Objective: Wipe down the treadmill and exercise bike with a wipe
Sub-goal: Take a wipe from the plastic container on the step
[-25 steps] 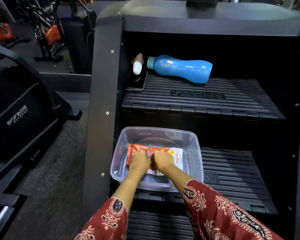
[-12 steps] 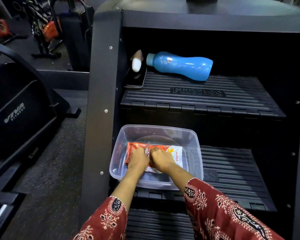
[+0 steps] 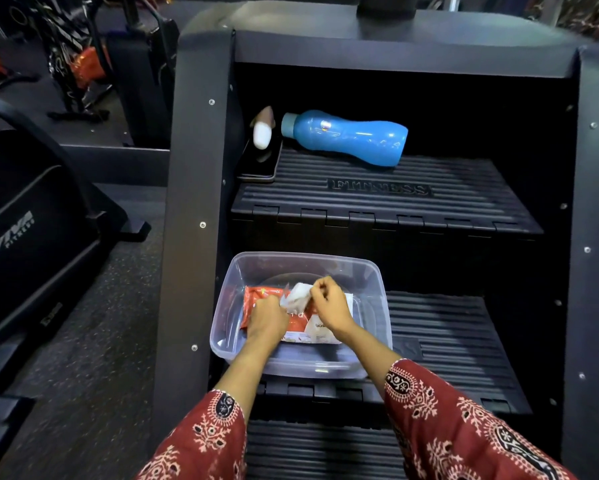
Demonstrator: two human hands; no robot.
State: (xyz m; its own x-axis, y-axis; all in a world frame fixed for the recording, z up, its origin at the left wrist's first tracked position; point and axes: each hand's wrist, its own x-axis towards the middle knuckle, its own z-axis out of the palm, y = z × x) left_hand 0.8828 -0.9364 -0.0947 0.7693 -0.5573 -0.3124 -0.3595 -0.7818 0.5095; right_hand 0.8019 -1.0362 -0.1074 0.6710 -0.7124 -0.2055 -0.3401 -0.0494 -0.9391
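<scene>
An orange and white pack of wipes (image 3: pixel 260 296) lies in a clear plastic tub (image 3: pixel 374 282) on a ribbed black step. My left hand (image 3: pixel 267 320) presses down on the pack's left half, fingers curled over it. My right hand (image 3: pixel 329 306) pinches a white wipe (image 3: pixel 298 297) that sticks up out of the pack's middle. A black machine marked VIVA FITNESS (image 3: pixel 21 233) stands at the left. Exercise bikes (image 3: pixel 73 60) with orange parts are at the far left back.
A blue water bottle (image 3: pixel 346 138) lies on its side on the upper step, next to a black phone (image 3: pixel 260 161) with a small white object (image 3: pixel 261 133) on it. Black side panels (image 3: pixel 194 202) flank the steps. Dark speckled floor (image 3: pixel 83 358) stretches left.
My right hand has lifted and drawn a white wipe up out of the pack. My left hand stays down on the pack.
</scene>
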